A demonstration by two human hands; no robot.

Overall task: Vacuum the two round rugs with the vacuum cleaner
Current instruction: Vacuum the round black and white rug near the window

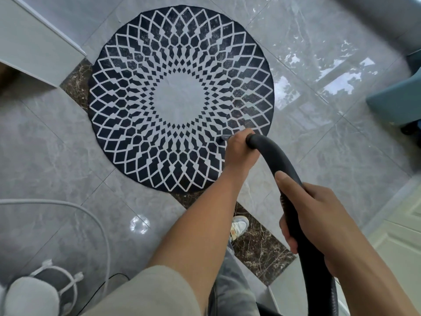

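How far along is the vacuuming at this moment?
Done: nothing can be confirmed; no cleaned strip shows on the round rug. In hand: the left hand and right hand grip the black hose, its tip over the rug's near-right edge. Left: likely most of this rug, plus a second rug not in view.

Glossy grey marble-effect tiled floor (57, 144), crossed diagonally by a dark brown veined stone strip (259, 245). White cabinet (34, 42) at upper left. Teal upholstered furniture piece (396, 101) at right edge. White looped cable (68, 207) lies lower left, beside a white rounded object (29, 295).
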